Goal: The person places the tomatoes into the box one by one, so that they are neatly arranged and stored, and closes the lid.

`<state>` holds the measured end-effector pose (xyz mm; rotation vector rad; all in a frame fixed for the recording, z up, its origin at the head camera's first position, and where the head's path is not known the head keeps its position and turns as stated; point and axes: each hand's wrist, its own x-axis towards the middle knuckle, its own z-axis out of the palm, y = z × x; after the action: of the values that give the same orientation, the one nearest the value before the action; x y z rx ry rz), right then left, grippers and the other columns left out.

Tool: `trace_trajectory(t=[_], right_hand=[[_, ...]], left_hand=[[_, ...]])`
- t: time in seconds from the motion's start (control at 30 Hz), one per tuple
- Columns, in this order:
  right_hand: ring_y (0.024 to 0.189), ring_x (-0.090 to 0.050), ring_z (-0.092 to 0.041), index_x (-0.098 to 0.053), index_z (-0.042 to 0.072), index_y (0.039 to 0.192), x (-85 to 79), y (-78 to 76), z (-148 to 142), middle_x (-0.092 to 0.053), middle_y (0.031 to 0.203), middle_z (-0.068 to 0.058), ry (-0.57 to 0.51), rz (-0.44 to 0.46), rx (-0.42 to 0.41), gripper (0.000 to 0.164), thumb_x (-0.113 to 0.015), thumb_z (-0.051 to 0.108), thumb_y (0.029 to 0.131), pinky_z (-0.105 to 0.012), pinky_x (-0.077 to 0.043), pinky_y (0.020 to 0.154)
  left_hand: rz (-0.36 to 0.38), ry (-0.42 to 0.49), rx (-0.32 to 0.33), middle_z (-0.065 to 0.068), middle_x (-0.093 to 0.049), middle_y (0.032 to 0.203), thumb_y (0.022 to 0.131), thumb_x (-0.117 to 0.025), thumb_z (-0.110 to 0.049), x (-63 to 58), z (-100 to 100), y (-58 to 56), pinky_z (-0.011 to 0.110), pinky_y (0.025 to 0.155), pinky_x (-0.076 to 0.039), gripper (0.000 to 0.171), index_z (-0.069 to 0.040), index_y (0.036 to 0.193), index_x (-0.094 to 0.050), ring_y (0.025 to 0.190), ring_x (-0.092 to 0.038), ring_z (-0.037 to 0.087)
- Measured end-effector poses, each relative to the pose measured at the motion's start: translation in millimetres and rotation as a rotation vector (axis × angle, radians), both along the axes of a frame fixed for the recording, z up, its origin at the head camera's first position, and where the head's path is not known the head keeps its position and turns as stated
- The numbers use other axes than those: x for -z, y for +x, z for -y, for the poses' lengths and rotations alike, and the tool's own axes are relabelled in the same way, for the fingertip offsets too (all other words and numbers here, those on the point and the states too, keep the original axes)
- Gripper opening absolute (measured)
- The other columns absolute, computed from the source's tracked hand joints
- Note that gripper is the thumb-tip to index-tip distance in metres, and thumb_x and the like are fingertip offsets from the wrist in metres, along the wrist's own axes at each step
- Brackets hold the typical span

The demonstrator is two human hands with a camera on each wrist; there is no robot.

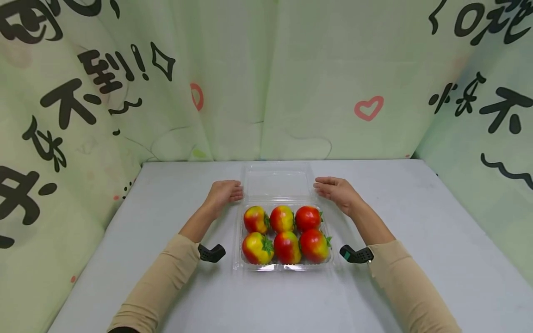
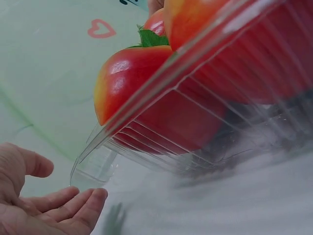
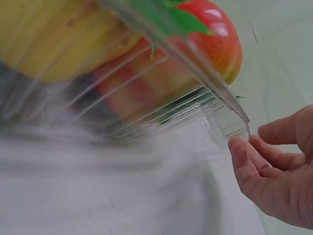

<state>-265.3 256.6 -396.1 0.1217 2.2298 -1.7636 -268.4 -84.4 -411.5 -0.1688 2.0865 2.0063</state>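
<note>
A clear plastic clamshell box [image 1: 283,267] holds two rows of red-and-yellow tomatoes [image 1: 287,247] with green leafy tops. Its transparent lid [image 1: 276,185] is folded back, away from the person. My left hand [image 1: 225,193] is beside the lid's left edge, fingers extended toward it. In the left wrist view its thumb stands apart from the fingers [image 2: 90,208], whose tips are right by the lid's edge. At the lid's right side is my right hand [image 1: 336,192]. The right wrist view shows its loosely bent fingers [image 3: 244,164] and thumb close around the lid's corner, with a gap between them.
The box stands on a white table [image 1: 200,296]. Behind the table hangs a pale green curtain [image 1: 308,83] with black writing and red hearts, continuing along both sides. Black wrist cameras [image 1: 212,253] jut inward from both sleeves, on either side of the box.
</note>
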Motion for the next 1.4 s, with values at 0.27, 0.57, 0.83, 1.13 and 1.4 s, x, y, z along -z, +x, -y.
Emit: trace_trajectory(t=[0.27,0.57,0.83,1.13,1.4], right_hand=[[0.132,-0.053,-0.037,-0.04,-0.003,0.153,-0.7,-1.3,-1,-0.047,0.151,-0.028,0.023,-0.045,0.003,0.053,-0.057,0.005,0.104,-0.041,-0.041,0.116],[0.131,-0.055,-0.038,-0.041,0.003,0.154,-1.8,0.6,-1,-0.054,0.144,-0.026,0.102,-0.146,0.041,0.055,-0.061,0.01,0.102,-0.04,-0.042,0.116],[0.117,-0.059,-0.031,-0.044,0.001,0.152,-5.1,3.8,0,-0.057,0.134,-0.026,0.162,-0.262,0.068,0.054,-0.061,0.009,0.102,-0.009,-0.05,0.09],[0.108,-0.061,-0.023,-0.054,-0.004,0.141,-7.1,5.8,1,-0.062,0.127,-0.023,0.192,-0.363,0.09,0.042,-0.062,0.007,0.101,-0.005,-0.05,0.083],[0.093,-0.061,-0.003,-0.059,-0.011,0.126,-10.7,7.4,3,-0.066,0.118,-0.029,0.188,-0.552,0.109,0.032,-0.065,0.005,0.099,-0.005,-0.049,0.083]], left_hand=[[-0.053,-0.035,0.019,0.03,-0.064,0.129,0.103,-0.059,-0.01,-0.1,1,0.3,0.037,0.099,-0.055,0.043,0.008,0.142,-0.054,0.095,-0.071,0.02],[-0.102,-0.042,0.002,0.025,-0.065,0.128,0.101,-0.062,-0.007,-0.9,1,0.3,0.035,0.1,-0.055,0.044,0.005,0.142,-0.054,0.098,-0.069,0.019],[-0.237,-0.068,-0.026,0.029,-0.063,0.129,0.098,-0.063,0.001,-5.3,-3,-0.9,0.029,0.095,-0.057,0.042,0.008,0.139,-0.055,0.111,-0.065,0.032],[-0.399,-0.103,-0.032,0.028,-0.064,0.131,0.096,-0.064,0.005,-3.4,-4,-0.7,0.029,0.098,-0.056,0.041,0.009,0.136,-0.055,0.119,-0.064,0.037],[-0.536,-0.101,-0.079,0.026,-0.067,0.122,0.094,-0.065,0.008,-5.0,-7,0.0,0.036,0.1,-0.055,0.029,0.008,0.122,-0.057,0.114,-0.066,0.038]])
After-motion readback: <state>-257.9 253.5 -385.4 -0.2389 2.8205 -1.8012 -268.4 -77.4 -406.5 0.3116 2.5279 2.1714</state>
